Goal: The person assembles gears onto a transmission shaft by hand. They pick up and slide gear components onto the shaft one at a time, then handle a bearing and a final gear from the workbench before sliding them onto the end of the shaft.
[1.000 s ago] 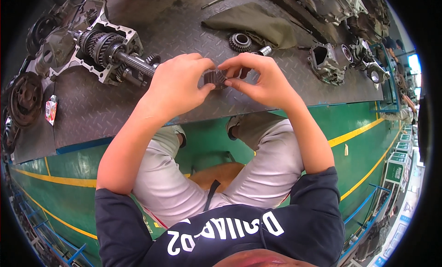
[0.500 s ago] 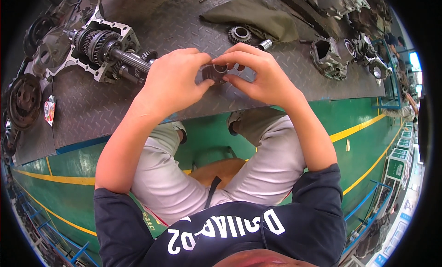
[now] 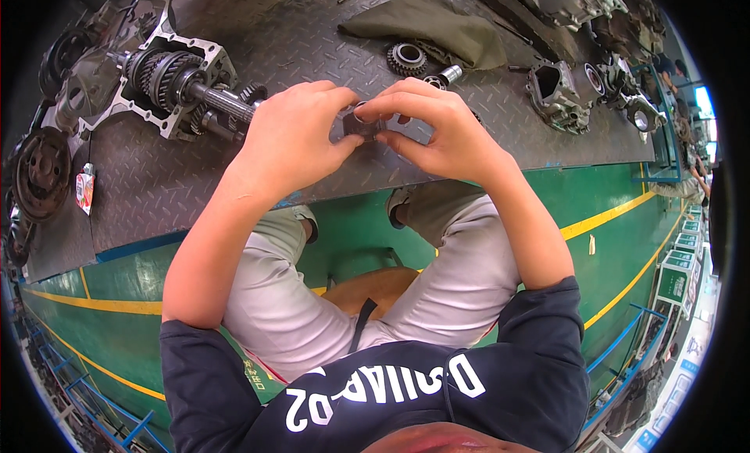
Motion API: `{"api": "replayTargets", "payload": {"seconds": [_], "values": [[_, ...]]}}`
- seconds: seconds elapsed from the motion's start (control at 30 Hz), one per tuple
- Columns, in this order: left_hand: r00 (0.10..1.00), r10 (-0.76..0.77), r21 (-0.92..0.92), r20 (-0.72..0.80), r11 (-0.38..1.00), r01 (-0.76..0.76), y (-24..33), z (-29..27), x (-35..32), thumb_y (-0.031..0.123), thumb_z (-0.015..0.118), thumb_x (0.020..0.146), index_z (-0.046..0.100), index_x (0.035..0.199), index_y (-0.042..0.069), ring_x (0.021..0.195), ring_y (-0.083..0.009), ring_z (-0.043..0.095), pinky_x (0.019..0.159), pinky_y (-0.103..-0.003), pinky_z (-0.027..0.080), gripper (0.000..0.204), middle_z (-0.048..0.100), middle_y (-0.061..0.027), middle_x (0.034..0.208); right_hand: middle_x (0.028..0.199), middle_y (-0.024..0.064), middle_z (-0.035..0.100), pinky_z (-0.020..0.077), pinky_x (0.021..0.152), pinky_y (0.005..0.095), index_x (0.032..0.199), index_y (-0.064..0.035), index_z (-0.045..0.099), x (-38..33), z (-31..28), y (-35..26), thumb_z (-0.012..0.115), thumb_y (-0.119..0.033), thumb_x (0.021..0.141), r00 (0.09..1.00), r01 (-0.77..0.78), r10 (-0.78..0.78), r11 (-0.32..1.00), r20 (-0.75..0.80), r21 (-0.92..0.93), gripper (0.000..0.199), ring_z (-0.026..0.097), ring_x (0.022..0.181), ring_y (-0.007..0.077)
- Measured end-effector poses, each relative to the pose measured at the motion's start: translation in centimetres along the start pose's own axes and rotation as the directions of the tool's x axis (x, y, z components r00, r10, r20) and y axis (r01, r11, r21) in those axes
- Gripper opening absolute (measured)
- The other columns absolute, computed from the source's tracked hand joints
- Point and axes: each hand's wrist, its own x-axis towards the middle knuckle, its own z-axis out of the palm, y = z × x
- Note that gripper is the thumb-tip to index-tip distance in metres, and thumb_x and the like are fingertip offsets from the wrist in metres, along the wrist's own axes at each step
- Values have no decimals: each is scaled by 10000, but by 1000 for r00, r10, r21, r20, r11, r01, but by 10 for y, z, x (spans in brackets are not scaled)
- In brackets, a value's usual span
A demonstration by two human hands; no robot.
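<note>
Between my two hands, just above the table's near side, is a dark ring-shaped metal part (image 3: 362,129) with a round opening on top. My left hand (image 3: 295,137) grips its left side, thumb below and fingers above. From the right, my right hand (image 3: 441,129) pinches it with thumb and forefinger. The fingers cover much of the part, so its exact kind does not show. Beyond my right hand lie a toothed gear ring (image 3: 407,60) and a small shiny metal cylinder (image 3: 450,76). Left of my left hand, a gear shaft (image 3: 168,80) rests in an open metal housing (image 3: 166,125).
A dark tread-plate table (image 3: 305,47) carries everything. An olive cloth (image 3: 430,27) lies at the back. Metal castings (image 3: 558,98) stand to the right. A rusty round disc (image 3: 41,172) and a small packet (image 3: 84,189) are at the left edge.
My right hand has shifted slightly, its forefinger reaching further left over the top of the ring-shaped part. My left hand stays almost still, and the part remains between both hands.
</note>
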Motion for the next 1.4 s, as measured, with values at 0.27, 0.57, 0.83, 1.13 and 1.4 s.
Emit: {"api": "replayTargets", "payload": {"seconds": [0.27,0.57,0.83,1.13,1.4], "values": [[998,27,-28,-55,999,-29,1,1,-3,166,859,822,695,1345,129,1087,-331,715,941,-428,571,549,753,-99,1128,1161,91,753,553,852,317,1338,-69,735,-20,-56,8,685,56,926,966,-238,219,960,-136,-148,434,725,1036,201],[994,80,-28,-80,996,-82,3,3,-1,168,860,840,694,1357,110,1085,-334,716,944,-423,570,546,750,-121,1137,1185,98,724,547,894,358,1387,-92,704,-67,-76,16,918,-289,822,855,-514,508,806,-101,-294,636,697,1056,241],[987,91,-84,-130,991,-102,13,5,7,189,833,901,745,1244,62,1051,-363,720,923,-416,569,376,750,-145,1116,1156,149,654,529,1013,432,1334,-94,715,-69,-69,22,926,-206,713,876,-435,482,783,-9,-444,665,618,1178,369],[986,34,-135,-161,989,-57,15,7,3,92,775,928,716,1208,29,1059,-387,709,933,-437,551,293,735,-183,1127,1190,172,641,536,1013,438,1246,-55,711,-54,-51,22,916,-210,700,973,-224,201,935,-109,-275,603,625,1163,374],[984,-22,7,-178,1000,23,-1,7,14,94,696,989,684,1313,39,1122,-396,703,973,-456,547,329,729,-201,1231,1261,138,642,551,1021,411,1284,-59,691,-49,-46,19,931,-162,724,968,-250,249,966,-25,-60,617,654,1173,324]]}}
